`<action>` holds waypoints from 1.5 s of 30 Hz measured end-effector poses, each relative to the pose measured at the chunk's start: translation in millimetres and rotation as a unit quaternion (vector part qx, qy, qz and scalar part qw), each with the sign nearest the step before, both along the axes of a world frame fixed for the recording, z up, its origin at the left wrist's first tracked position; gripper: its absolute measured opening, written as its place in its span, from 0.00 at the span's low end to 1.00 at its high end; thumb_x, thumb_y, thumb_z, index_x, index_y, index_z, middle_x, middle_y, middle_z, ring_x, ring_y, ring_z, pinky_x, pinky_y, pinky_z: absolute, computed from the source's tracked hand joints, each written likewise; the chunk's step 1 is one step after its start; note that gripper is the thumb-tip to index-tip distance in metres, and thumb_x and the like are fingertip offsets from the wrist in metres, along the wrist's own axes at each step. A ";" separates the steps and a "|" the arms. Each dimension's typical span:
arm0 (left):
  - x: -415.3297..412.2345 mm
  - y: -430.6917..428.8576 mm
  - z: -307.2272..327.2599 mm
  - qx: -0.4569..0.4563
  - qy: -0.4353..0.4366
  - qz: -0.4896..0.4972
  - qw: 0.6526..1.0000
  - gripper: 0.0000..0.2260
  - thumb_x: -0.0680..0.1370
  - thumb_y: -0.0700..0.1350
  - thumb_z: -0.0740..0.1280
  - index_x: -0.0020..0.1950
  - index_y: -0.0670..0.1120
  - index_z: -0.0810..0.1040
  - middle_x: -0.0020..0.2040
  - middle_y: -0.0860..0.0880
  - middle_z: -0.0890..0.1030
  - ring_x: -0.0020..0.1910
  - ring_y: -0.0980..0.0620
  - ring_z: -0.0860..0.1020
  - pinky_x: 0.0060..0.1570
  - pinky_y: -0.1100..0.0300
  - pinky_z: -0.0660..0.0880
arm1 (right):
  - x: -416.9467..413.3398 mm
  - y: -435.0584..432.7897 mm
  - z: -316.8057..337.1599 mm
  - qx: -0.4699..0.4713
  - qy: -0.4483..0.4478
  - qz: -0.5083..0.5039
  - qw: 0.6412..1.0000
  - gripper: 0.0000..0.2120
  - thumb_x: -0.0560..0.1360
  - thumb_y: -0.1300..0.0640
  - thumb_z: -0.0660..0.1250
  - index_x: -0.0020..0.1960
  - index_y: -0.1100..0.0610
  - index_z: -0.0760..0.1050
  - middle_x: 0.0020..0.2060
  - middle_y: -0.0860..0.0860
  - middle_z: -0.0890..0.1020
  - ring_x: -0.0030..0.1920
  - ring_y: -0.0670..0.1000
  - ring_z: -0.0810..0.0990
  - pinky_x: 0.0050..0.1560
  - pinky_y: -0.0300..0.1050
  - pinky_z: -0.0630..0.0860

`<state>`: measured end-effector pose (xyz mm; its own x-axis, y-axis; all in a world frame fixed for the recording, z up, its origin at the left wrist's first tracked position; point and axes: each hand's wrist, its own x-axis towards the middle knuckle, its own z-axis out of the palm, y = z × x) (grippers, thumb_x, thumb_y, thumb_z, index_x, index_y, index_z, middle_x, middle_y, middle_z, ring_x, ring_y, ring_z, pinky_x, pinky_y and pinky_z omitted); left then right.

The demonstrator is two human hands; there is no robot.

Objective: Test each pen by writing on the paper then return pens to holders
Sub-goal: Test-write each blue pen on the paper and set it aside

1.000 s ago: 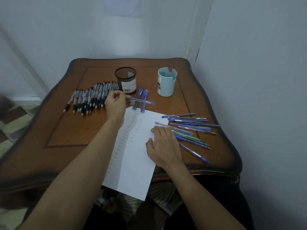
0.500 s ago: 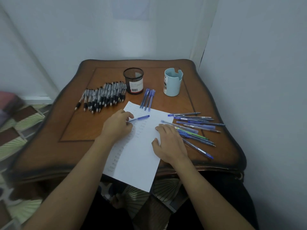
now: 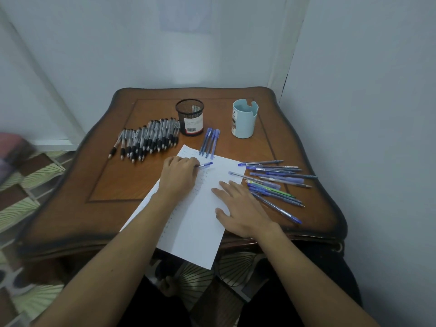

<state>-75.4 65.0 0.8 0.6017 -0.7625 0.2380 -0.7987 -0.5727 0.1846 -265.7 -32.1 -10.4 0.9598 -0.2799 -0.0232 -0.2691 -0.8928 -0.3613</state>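
A corner of pale walls (image 3: 188,48) closes in behind and to the right of a brown wooden tabletop (image 3: 111,185) with a dark curved rim, and patterned floor (image 3: 28,182) shows on the left. The widest bare stretch of wood lies at the left front. A white paper (image 3: 198,223) lies slanted at the middle, its near corner hanging past the front edge, with faint rows of small marks on it. The left hand (image 3: 179,177) rests on the sheet's far left part, fingers curled around a blue pen (image 3: 205,164) whose free end points right. The right hand (image 3: 244,210) lies flat on the paper's right side, fingers spread apart. A black mesh holder (image 3: 190,116) and a light blue holder (image 3: 244,120) stand upright near the far edge, well apart. A row of black-grip pens (image 3: 146,140) lies left of the mesh holder, three blue pens (image 3: 210,142) lie side by side just beyond the paper, and loose blue pens (image 3: 276,182) fan out near the right rim.
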 end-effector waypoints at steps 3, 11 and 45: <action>-5.7 -0.5 7.2 -0.050 0.052 -0.013 0.997 0.11 0.85 0.45 0.58 0.66 0.47 0.73 0.59 0.47 0.80 0.54 0.46 0.76 0.56 0.51 0.71 | -3.6 0.0 -2.3 -0.035 0.022 0.018 0.999 0.30 0.83 0.41 0.52 0.81 0.45 0.49 0.81 0.47 0.47 0.80 0.49 0.42 0.71 0.44 0.31; -6.9 9.7 15.6 -0.065 0.079 0.001 0.995 0.32 0.74 0.75 0.46 0.39 0.50 0.76 0.35 0.54 0.77 0.36 0.53 0.75 0.38 0.57 0.71 | -3.1 -4.9 -4.5 -0.044 0.022 0.030 0.998 0.30 0.82 0.39 0.53 0.81 0.45 0.49 0.81 0.47 0.48 0.80 0.49 0.43 0.72 0.45 0.33; -16.7 18.9 -3.3 -0.349 0.388 0.045 0.852 0.06 0.75 0.34 0.72 0.40 0.36 0.78 0.37 0.42 0.83 0.33 0.48 0.83 0.27 0.58 0.77 | -4.7 0.4 -3.3 -0.037 -0.009 0.014 0.999 0.30 0.81 0.40 0.55 0.80 0.45 0.53 0.81 0.46 0.52 0.80 0.49 0.46 0.72 0.44 0.35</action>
